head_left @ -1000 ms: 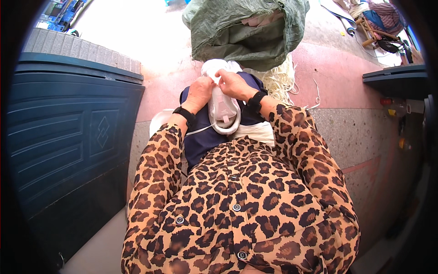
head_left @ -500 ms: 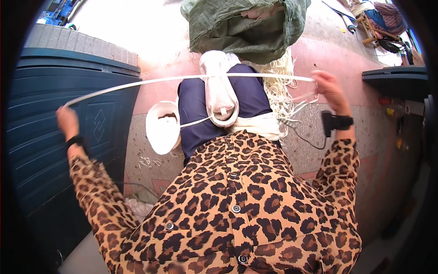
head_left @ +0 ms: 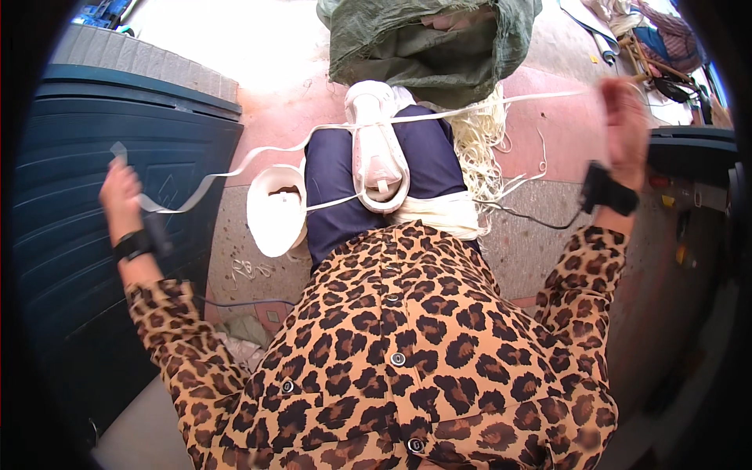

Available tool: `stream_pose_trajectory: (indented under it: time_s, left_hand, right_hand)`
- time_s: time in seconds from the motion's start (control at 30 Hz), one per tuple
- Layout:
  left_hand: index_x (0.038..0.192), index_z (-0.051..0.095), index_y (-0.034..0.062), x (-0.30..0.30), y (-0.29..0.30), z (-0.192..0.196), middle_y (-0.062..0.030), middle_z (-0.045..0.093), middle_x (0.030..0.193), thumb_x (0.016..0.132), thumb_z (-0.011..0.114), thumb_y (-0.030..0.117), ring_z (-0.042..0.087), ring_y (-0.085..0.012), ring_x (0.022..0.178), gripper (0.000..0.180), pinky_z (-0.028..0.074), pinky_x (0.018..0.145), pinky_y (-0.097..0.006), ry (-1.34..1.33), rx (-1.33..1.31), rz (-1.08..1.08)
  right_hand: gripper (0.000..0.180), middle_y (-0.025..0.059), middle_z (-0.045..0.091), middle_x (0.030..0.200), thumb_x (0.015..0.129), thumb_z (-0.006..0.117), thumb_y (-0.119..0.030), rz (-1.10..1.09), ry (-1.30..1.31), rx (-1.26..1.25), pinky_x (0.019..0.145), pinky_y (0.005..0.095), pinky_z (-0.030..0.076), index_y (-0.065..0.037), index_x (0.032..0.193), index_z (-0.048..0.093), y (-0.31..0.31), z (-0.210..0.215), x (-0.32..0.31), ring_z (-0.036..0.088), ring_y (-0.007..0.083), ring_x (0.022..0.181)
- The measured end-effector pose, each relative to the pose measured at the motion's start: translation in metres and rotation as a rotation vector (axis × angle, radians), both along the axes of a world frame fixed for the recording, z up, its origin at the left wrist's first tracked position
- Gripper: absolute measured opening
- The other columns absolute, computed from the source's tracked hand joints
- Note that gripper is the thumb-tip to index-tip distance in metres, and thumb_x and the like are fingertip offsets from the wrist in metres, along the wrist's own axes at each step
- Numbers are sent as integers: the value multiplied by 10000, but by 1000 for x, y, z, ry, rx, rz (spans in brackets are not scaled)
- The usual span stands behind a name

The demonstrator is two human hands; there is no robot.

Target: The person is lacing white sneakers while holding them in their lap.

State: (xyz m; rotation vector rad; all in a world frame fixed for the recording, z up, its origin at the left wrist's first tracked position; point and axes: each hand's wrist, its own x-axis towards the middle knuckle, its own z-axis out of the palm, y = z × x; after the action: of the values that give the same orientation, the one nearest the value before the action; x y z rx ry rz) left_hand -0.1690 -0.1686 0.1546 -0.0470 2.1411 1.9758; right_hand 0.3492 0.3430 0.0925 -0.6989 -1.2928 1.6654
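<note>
A white shoe (head_left: 381,160) rests sole-down across my thighs, its heel opening toward me. A flat white shoelace (head_left: 517,99) crosses its upper and runs out to both sides. At the far left my left hand (head_left: 120,192) is closed on one end, with a pale tip poking up above the fingers; that side hangs slack in waves. The other side stretches straighter to my raised right hand (head_left: 625,117), blurred, with the lace reaching its fingers. A second white shoe (head_left: 274,223) is beside my left thigh, and a strand runs between the two shoes.
A green woven sack (head_left: 423,55) stands open beyond my knees. Loose cream laces (head_left: 479,133) spill beside my right leg, and a bundle (head_left: 439,215) lies on my lap. A dark blue panelled door (head_left: 141,157) is at left. A black cable (head_left: 540,223) trails at right.
My right hand has moved outward and up. The lace's left side has gone from a taut arc to slack waves, and its tip now shows above my left hand.
</note>
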Motion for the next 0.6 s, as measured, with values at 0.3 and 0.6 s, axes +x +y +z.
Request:
stream_pose_trajectory:
  time_s: [0.3,0.6]
  left_hand:
    - [1004,500,-63,177,192,-137,-116,590,827,804,536,49,597,-148,669,231,488,571,-219,-487,-283,-902]
    - [952,475,-101,206,240,-175,-187,551,899,795,425,-33,581,-242,778,178,506,677,-313,-754,-85,-707]
  right_hand:
    - [170,182,607,765,776,504,-117,612,-665,664,663,359,473,-30,850,630,-157,-152,-169,593,325,703]
    - [202,194,588,759,806,464,-163,701,-858,813,675,404,446,2,779,577,-152,-169,-203,565,353,759]
